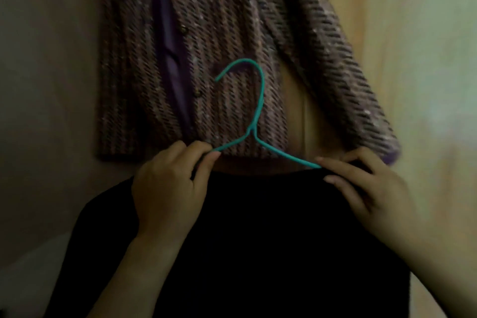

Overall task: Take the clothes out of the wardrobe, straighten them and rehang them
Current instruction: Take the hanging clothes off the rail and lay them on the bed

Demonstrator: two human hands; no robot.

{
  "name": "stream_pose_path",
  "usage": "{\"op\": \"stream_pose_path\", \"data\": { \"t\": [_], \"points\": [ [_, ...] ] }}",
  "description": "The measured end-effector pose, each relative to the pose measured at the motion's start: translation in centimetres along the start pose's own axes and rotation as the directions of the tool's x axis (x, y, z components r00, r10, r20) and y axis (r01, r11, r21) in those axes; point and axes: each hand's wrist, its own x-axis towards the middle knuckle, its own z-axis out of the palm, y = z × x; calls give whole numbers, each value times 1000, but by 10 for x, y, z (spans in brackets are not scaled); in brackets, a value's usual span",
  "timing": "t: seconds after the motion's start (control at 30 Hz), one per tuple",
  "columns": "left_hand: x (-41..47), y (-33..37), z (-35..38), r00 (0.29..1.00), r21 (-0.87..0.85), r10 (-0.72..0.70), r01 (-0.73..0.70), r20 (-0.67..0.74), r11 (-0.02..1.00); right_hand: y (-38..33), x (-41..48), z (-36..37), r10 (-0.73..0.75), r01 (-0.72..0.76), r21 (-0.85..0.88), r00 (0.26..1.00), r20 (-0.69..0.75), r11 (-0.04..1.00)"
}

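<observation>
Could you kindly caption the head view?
Left hand and right hand fit a black garment onto a green hanger, below a tweed jacket.

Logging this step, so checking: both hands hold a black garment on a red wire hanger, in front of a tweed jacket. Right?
Not quite: the wire hanger is teal, not red. The head view shows the left hand and right hand holding the black garment on that wire hanger, in front of the tweed jacket.
</observation>
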Motion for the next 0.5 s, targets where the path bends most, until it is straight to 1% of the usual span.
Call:
{"op": "stream_pose_path", "data": {
  "t": [0.13,0.27,0.4,0.5],
  "points": [
    [-25,54,27,997,-52,58,-55,53,997,13,-66,-39,132,-130,-70,991,25,989],
    [-49,120,45,988,-155,134,-121,80,981,25,-129,-93,263,-265,-171,964,-36,949],
    [-64,203,56,977,-260,208,-187,56,947,35,-185,-170,354,-368,-284,930,-99,886],
    [-78,279,63,965,-370,252,-210,68,905,47,-228,-239,417,-432,-362,900,-123,826]
  ]
}}
